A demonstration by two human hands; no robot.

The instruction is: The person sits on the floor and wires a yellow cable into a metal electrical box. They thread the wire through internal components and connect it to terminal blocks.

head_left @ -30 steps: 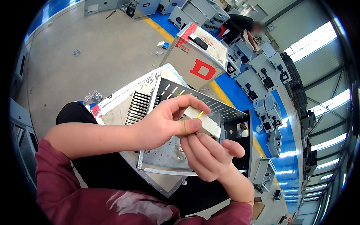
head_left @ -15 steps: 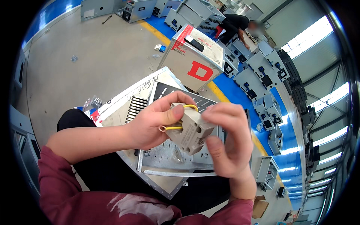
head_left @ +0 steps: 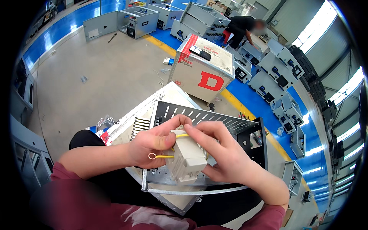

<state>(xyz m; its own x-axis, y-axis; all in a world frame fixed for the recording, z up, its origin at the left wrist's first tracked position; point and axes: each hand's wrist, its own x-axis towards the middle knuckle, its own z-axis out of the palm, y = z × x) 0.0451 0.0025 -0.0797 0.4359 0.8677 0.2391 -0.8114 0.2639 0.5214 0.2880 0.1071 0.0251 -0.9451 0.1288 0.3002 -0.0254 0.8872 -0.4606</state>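
Left hand grasps a beige, boxy plastic block, fingers clamped on its left side, block held up over an open grey metal case with a black slotted panel. Right hand has bent fingers against the block's right side; can't tell whether they grip. Yellow wire with a copper ring end sticks out left. Hands and block hide part of the case interior. Beyond: beige crate with red markings, black phone on top.

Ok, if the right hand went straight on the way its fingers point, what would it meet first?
Probably the left hand, at the curled fingers just ahead of the right hand. The yellow wire on the beige block runs close by, and one view leaves depth unclear.
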